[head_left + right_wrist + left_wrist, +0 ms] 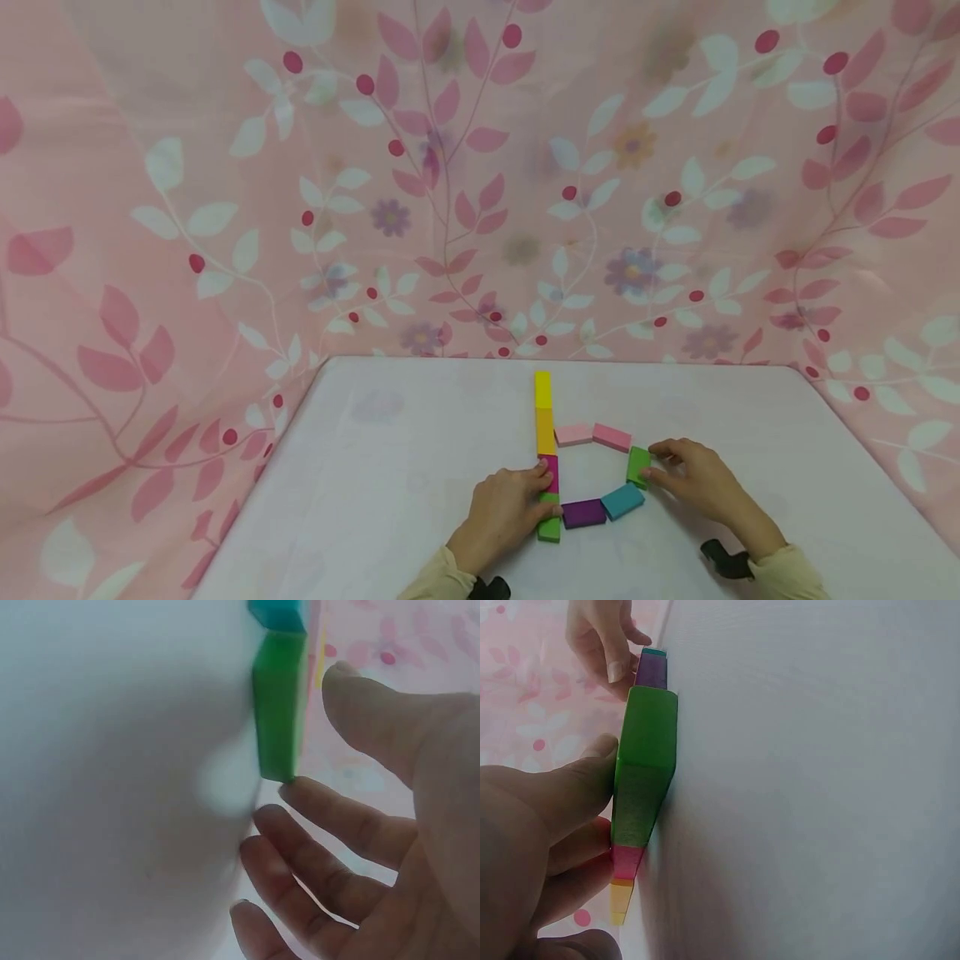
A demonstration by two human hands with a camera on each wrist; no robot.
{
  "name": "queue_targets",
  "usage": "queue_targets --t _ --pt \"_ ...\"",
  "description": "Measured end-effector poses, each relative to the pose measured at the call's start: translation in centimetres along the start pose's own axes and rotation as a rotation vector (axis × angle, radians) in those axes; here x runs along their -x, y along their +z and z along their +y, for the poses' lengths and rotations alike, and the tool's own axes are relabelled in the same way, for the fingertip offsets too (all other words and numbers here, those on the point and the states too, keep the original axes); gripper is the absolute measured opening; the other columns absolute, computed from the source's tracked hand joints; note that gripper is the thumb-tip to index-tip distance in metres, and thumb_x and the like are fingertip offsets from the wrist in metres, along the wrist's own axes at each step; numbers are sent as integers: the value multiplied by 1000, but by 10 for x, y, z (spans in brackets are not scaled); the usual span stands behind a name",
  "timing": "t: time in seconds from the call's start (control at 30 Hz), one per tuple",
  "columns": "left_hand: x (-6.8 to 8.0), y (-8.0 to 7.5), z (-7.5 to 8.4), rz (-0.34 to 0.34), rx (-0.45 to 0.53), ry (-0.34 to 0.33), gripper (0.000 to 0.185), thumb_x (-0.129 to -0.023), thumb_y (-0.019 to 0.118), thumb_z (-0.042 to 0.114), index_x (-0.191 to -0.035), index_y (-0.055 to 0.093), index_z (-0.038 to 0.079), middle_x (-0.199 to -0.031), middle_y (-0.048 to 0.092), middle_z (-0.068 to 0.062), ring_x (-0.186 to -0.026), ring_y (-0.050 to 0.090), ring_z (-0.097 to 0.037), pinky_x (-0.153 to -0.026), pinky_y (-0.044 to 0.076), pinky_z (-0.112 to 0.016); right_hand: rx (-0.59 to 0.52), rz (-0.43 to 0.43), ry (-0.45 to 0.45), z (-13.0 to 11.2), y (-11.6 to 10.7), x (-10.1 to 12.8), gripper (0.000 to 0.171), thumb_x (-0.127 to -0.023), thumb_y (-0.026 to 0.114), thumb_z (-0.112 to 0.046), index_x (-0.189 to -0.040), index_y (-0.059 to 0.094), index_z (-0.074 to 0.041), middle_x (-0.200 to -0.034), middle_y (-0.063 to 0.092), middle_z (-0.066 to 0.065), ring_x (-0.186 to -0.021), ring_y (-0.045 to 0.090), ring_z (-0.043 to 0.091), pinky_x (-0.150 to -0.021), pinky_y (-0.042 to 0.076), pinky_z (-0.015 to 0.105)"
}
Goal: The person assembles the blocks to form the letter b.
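Hands both low on white table [420, 467], working a set of coloured flat blocks. Left hand [504, 515] lies against the near end of a straight line of blocks: fingers loosely bent, fingertips on the magenta block [550, 472] and the near green block [549, 527]. Left wrist view: thumb [585, 776] pressed flat on side of that green block [646, 761], other fingers tucked behind it near the magenta one; looks like a light side hold, not a full wrap. Line runs away from the person: near green, magenta, orange block [545, 431], yellow block [543, 389], all end to end and touching.

Right hand [693, 479] at the right side of the curved row. Fingers only slightly bent, spread moderately; index fingertip and thumb touch the far green block [638, 466] from the right. Right wrist view: one fingertip [300, 791] meets the lower end of this green block [279, 705], thumb hovers close beside it, other fingers loose and apart on the table. Cannot tell if it is a real pinch; reads as touching or nudging.

Curve: two pink blocks [592, 435] at far side, just beside the orange; far green next; then teal block [622, 502] and purple block [583, 513], purple just beside near green. Blocks lie flat. Pink floral curtain [480, 183] behind the table.
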State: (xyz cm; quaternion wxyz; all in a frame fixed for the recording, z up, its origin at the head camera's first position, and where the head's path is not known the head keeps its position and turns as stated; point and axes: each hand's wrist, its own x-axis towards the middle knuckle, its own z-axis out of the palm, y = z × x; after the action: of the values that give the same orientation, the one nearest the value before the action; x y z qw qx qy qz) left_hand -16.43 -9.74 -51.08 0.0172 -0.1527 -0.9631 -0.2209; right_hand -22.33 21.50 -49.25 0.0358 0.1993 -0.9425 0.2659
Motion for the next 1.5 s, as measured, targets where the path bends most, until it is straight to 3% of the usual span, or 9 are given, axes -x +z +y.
queue_targets --t 0.23,0.57,0.8,1.03,1.27,1.5 --pt "-1 -1 1 5 4 2 54 -81 72 57 -127 67 29 -129 65 13 -110 68 -22 -65 49 -24 21 11 44 1 8 -3 48 -80 80 -43 -111 70 -7 -99 69 2 -92 63 20 -77 52 41" --pt "1 -2 1 8 -2 1 53 -82 72 56 -127 68 28 -129 65 13 -109 68 -23 -64 49 -24 1 -51 56 1 5 -3 49 -80 81 -40 -114 69 -8 -103 68 3 -95 63 21 -81 53 42" --pt "0 -2 1 10 -1 6 53 -82 71 57 -127 67 28 -129 65 13 -109 68 -22 -66 50 -25 -15 -76 53 4 0 -3 53 -84 77 -43 -121 66 -8 -108 67 2 -98 62 19 -82 53 40" --pt "2 -2 1 0 -3 5 53 -81 72 57 -126 68 28 -129 65 13 -109 68 -22 -66 50 -26 -47 -28 14 16 -5 1 48 -90 70 -43 -121 66 -7 -107 70 2 -94 66 19 -78 55 36" --pt "0 -2 0 -13 -39 30 53 -82 71 58 -126 68 28 -128 66 12 -110 68 -20 -68 51 -26 -121 -61 113 38 -11 3 44 -97 59 -46 -125 66 -13 -115 70 4 -96 65 16 -77 52 28" --pt "0 0 -1 13 -75 83 53 -83 70 57 -127 68 27 -130 65 10 -112 67 -16 -76 56 -35 -301 -132 233 57 -13 4 48 -100 51 -50 -133 62 -16 -129 66 5 -109 60 2 -83 48 17"
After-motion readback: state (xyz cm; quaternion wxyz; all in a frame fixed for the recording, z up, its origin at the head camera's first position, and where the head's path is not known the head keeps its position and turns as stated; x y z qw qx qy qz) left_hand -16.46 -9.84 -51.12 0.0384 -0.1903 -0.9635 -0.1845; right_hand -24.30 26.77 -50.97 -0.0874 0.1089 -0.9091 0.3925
